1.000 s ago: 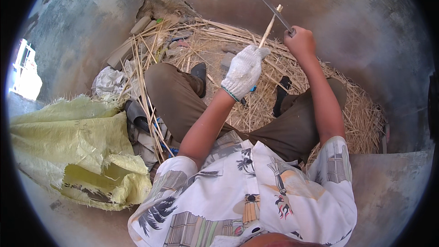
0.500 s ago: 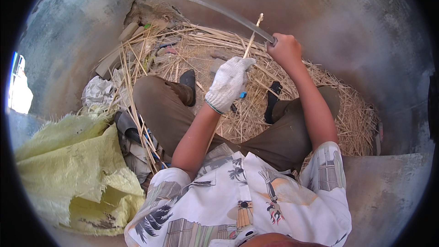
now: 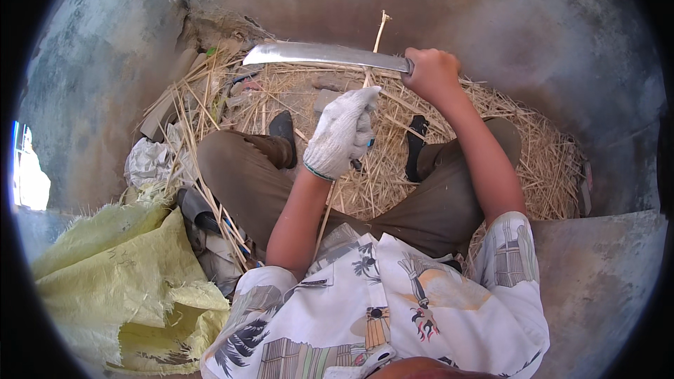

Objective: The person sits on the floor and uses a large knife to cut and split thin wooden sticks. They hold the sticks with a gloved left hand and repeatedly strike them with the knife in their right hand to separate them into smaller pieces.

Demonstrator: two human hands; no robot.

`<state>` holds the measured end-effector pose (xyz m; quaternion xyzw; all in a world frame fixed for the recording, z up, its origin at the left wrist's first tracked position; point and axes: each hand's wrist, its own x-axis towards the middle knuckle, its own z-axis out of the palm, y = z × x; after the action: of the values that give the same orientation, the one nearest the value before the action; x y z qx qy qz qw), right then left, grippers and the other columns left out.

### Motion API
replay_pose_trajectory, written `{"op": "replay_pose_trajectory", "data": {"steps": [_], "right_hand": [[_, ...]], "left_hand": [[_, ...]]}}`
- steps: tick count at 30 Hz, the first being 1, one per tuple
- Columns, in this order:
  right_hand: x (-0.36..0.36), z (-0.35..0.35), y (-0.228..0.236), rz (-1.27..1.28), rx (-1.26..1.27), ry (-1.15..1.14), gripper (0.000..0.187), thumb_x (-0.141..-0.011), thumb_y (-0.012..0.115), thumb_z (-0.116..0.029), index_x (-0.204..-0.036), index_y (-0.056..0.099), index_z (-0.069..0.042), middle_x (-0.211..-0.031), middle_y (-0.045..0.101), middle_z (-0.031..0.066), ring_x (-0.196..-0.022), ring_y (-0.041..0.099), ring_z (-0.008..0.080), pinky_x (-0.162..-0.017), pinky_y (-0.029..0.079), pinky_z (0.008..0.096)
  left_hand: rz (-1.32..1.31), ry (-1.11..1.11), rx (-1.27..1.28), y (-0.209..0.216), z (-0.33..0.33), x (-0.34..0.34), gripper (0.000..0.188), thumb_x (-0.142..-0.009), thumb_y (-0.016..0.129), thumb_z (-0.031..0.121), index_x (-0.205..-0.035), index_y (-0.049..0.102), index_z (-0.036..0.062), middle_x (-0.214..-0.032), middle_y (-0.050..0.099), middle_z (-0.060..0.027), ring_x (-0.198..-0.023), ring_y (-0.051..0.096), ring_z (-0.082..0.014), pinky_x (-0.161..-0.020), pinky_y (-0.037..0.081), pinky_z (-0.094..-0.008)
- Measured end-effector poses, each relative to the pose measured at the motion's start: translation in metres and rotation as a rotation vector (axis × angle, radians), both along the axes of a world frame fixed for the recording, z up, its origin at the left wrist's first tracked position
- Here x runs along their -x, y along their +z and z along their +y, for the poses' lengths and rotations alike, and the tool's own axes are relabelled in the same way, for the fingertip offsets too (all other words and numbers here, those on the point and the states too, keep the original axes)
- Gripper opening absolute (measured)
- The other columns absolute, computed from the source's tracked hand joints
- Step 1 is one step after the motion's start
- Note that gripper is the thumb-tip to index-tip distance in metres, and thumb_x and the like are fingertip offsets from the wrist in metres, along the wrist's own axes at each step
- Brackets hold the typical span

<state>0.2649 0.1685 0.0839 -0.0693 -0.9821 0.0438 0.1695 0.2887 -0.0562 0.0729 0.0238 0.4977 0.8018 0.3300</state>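
My left hand [image 3: 340,133], in a white knitted glove, is closed round a thin pale stick [image 3: 381,34]. The stick's knobbly upper end stands out beyond the fist, and its lower part trails back toward my lap. In my bare right hand [image 3: 433,76] is the handle of a machete, gripped tightly. The broad steel machete blade [image 3: 316,55] points left, nearly level, and crosses the stick a little above the glove. Whether its edge touches the stick I cannot tell.
Straw-like strips and shavings [image 3: 537,175] cover the ground between and around my legs. Long split strips [image 3: 225,217] lean beside my left knee. A yellow-green woven sack [image 3: 105,267] lies at the left, near crumpled white sheeting [image 3: 149,161]. A stained wall [image 3: 484,7] stands ahead.
The machete's tip has swung down and left, so the blade now lies nearly level across the stick. My left hand has shifted slightly left with the stick.
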Motion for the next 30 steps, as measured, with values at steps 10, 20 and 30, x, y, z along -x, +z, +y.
{"op": "replay_pose_trajectory", "data": {"steps": [10,20,30], "right_hand": [[0.013,0.009,-0.003,-0.017,-0.020,-0.009,0.019,-0.080,0.069,-0.028,-0.089,0.075,-0.012,-0.082,0.073,0.0145,-0.080,0.072,0.0347,-0.074,0.057,0.0451],[0.010,0.002,-0.023,-0.180,-0.180,0.052,0.020,-0.078,0.067,-0.019,-0.091,0.077,-0.008,-0.087,0.075,0.0160,-0.084,0.074,0.0336,-0.075,0.059,0.0435],[0.018,0.021,-0.016,-0.129,0.402,-0.465,0.023,-0.081,0.067,-0.025,-0.089,0.076,-0.006,-0.090,0.074,0.0169,-0.092,0.073,0.0342,-0.081,0.057,0.0434]], "left_hand": [[-0.125,-0.108,-0.111,-0.007,-0.006,0.011,0.025,-0.101,0.060,0.035,-0.087,0.057,0.0147,-0.056,0.034,0.0107,-0.038,0.026,-0.0018,-0.033,0.017,-0.0206],[-0.093,-0.115,-0.059,0.008,-0.002,0.002,0.021,-0.102,0.059,0.033,-0.094,0.058,0.0135,-0.058,0.032,0.0102,-0.040,0.026,-0.0012,-0.034,0.017,-0.0191],[-0.052,-0.095,-0.005,0.010,-0.011,0.011,0.020,-0.099,0.065,0.032,-0.097,0.058,0.0132,-0.059,0.032,0.0093,-0.040,0.027,-0.0009,-0.036,0.018,-0.0186]]}}
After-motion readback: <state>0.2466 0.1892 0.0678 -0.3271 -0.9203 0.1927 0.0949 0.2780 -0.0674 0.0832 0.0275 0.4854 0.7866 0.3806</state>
